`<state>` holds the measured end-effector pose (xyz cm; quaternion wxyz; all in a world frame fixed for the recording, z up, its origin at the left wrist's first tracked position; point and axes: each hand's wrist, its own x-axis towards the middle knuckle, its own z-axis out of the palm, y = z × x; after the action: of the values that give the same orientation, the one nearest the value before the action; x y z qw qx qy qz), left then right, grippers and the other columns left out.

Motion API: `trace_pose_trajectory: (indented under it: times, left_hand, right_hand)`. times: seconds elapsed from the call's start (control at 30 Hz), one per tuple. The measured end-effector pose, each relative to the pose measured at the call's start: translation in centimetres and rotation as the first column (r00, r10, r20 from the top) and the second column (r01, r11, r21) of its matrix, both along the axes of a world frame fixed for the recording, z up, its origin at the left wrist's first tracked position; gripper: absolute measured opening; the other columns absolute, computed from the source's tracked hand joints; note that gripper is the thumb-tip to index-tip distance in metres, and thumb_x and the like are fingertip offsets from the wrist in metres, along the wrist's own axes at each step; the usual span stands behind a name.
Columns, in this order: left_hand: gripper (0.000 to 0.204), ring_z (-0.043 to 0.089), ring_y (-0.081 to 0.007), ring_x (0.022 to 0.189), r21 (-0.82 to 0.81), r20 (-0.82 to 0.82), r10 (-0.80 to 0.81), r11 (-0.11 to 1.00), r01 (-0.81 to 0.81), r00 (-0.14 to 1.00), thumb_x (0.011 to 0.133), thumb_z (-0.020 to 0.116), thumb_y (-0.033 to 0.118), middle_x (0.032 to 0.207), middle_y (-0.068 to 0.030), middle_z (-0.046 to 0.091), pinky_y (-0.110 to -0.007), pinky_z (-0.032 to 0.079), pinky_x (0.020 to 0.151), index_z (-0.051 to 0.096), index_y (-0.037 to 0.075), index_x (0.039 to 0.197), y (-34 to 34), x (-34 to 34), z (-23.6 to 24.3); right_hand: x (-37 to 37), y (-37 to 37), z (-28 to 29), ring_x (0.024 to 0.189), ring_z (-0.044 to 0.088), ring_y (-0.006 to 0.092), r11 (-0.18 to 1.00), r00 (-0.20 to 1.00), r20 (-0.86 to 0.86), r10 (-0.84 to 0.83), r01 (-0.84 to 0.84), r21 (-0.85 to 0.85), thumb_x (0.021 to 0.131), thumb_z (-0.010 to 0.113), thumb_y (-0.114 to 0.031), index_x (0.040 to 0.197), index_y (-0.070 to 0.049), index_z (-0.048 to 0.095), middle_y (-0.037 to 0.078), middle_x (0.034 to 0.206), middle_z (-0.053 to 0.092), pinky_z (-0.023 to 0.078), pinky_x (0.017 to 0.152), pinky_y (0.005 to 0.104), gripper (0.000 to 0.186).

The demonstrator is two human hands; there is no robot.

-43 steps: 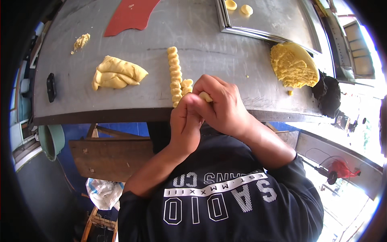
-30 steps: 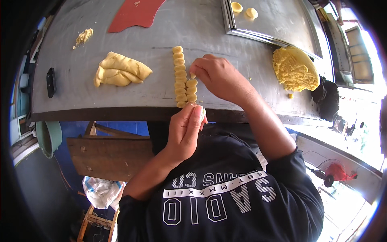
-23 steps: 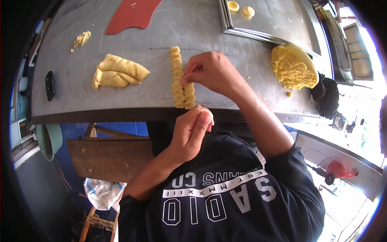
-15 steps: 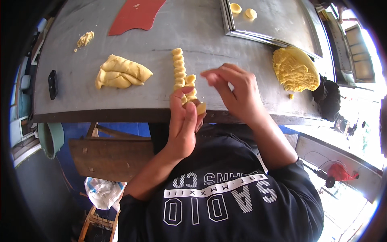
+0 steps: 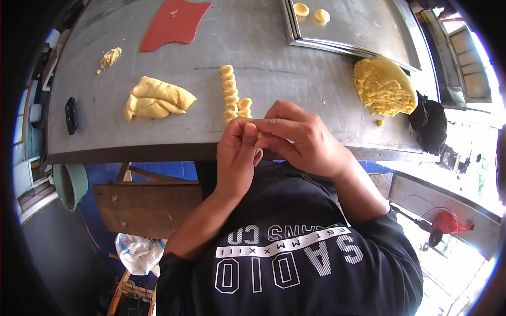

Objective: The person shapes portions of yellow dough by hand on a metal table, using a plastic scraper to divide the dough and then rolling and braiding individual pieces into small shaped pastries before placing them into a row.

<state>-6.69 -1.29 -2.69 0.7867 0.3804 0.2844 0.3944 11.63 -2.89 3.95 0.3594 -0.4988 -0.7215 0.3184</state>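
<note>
My left hand (image 5: 238, 150) and my right hand (image 5: 301, 138) meet over the table's near edge, fingers pinched around a small piece of yellow dough (image 5: 261, 135). The fingers cover most of that piece. Just beyond them a row of small dough pieces (image 5: 230, 92) runs away from me, with a shorter second row (image 5: 244, 107) along its right side. To the left lies a large folded lump of smooth dough (image 5: 159, 99). On the right, next to the table's corner, sits a mound of rougher, deeper yellow filling or dough (image 5: 385, 87).
Metal trays (image 5: 358, 31) at the far right carry two round dough pieces (image 5: 322, 16). A red sheet (image 5: 175, 23) and crumbly scraps (image 5: 110, 57) lie on the far left of the metal table (image 5: 174, 131). A black object (image 5: 71, 116) rests near the left edge.
My right hand has come down and left to join my left hand at the dough piece. Its raised fingers are now closed against the left hand's fingers.
</note>
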Motion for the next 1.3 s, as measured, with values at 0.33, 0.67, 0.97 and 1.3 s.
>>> trace_pose_trajectory:
  times: [0.33, 0.67, 0.97, 1.3]
  left_hand:
    - [0.024, 0.056, -0.0056, 0.075, -0.107, 0.108, 0.076, 0.992, -0.065, 0.991, 0.117, 0.056, 0.026, 0.093, -0.0003, 0.064, -0.027, 0.053, 0.068, 0.062, 0.003, 0.118, -0.1, 0.1, -0.2]
    - [0.025, 0.043, -0.0053, 0.068, 0.029, -0.119, 0.262, 0.965, -0.260, 0.958, 0.116, 0.058, 0.025, 0.083, 0.0029, 0.054, -0.027, 0.046, 0.064, 0.068, 0.003, 0.111, 0.5, -1.6, -0.1]
    - [0.027, 0.069, -0.0132, 0.091, 0.137, -0.166, 0.269, 0.959, -0.248, 0.949, 0.109, 0.067, 0.010, 0.120, -0.0157, 0.076, -0.035, 0.063, 0.091, 0.069, -0.004, 0.133, 1.2, -5.0, 1.1]
    - [0.022, 0.071, -0.0085, 0.087, 0.154, -0.115, 0.326, 0.939, -0.308, 0.938, 0.101, 0.079, 0.005, 0.103, -0.0081, 0.078, -0.024, 0.060, 0.076, 0.076, -0.003, 0.121, 1.7, -4.3, 0.4]
  right_hand:
    - [-1.3, 1.1, 0.5, 0.076, 0.072, 0.0338, 0.997, 0.988, 0.138, -0.072, 0.067, 0.040, 0.095, 0.083, -0.022, 0.097, -0.004, 0.066, 0.010, 0.087, 0.066, 0.058, 0.066, 0.0416, 0.025]
    - [-0.8, 6.7, -3.0, 0.077, 0.069, 0.0424, 0.970, 0.946, 0.222, -0.237, 0.218, 0.104, 0.099, 0.079, -0.026, 0.092, 0.000, 0.064, 0.017, 0.087, 0.069, 0.055, 0.068, 0.0488, 0.031]
    - [0.0, 8.6, -3.0, 0.093, 0.073, 0.0363, 0.930, 0.960, 0.225, -0.166, 0.229, -0.289, 0.099, 0.075, -0.016, 0.114, -0.005, 0.077, 0.015, 0.099, 0.074, 0.057, 0.083, 0.0429, 0.019]
    - [-1.3, 4.5, -0.6, 0.101, 0.072, 0.0320, 0.975, 0.949, 0.228, -0.218, 0.204, 0.086, 0.093, 0.081, -0.014, 0.115, -0.008, 0.081, 0.012, 0.097, 0.072, 0.059, 0.084, 0.0422, 0.023]
